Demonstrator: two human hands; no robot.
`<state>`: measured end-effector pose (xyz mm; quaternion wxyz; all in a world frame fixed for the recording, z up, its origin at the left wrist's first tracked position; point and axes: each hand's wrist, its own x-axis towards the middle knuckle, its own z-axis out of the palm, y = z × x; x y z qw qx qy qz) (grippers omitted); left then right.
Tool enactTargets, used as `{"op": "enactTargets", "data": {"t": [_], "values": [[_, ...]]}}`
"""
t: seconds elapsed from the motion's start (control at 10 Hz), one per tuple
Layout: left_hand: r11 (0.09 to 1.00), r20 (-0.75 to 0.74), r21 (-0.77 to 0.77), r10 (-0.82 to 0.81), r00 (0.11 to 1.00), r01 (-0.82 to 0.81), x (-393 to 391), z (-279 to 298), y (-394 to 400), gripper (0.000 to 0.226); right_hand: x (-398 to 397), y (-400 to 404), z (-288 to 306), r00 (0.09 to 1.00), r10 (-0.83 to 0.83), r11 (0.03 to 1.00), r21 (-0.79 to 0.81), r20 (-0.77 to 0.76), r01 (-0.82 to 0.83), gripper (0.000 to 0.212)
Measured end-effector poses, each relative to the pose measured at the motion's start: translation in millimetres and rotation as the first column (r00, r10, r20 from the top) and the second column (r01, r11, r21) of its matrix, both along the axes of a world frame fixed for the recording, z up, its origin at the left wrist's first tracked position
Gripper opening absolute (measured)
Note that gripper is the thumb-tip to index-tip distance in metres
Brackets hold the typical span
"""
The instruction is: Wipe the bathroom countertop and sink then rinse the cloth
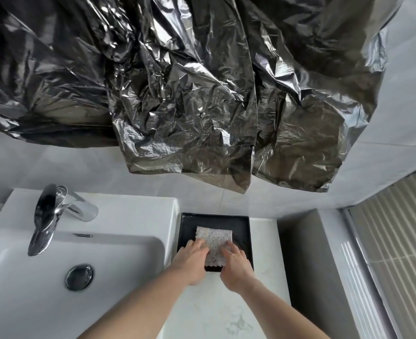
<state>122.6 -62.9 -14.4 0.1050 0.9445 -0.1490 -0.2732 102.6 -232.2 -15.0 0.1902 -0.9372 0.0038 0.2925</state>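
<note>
Head view, looking down on a bathroom vanity. A folded cloth [214,243], pale with a fine speckled print and a scalloped edge, lies in a shallow black square tray [186,228] that stands on the white marbled tabletop [216,311], just right of the sink [118,265]. The near edge of the cloth hangs over the near rim of the tray.

Both hands are on the cloth. The left hand [191,259] comes in from the near left; its fingers lie on the left side of the cloth, slightly bent, pressing down rather than closing around it. The right hand [233,263] comes in from the near right, with its fingers bent over the right side of the cloth and its thumb at the near edge, so that it appears to pinch the fabric there. Both forearms are bare.

The sink is a white rectangular basin, its bowl filling the near left of the view. A round chrome drain stopper [79,277] sits in the bowl floor, and an overflow slot [82,235] shows on the far wall of the bowl. A chrome single-lever faucet [52,216] stands on the far ledge of the basin, spout pointing toward the bowl.

Crumpled black plastic sheeting [177,89] hangs across the far wall above the vanity, over grey wall tiles [55,165]. At far right a ribbed pale panel [398,228] runs beside a metal frame.
</note>
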Motion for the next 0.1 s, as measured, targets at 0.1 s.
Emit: {"op": "enactTargets", "data": {"t": [0.1], "values": [[0.992,-0.002,-0.100,0.075,0.997,-0.074,-14.8,16.1,13.5,0.058,-6.4,2.5,11.2,0.998,-0.062,0.996,0.062,-0.014,0.063,0.073]]}}
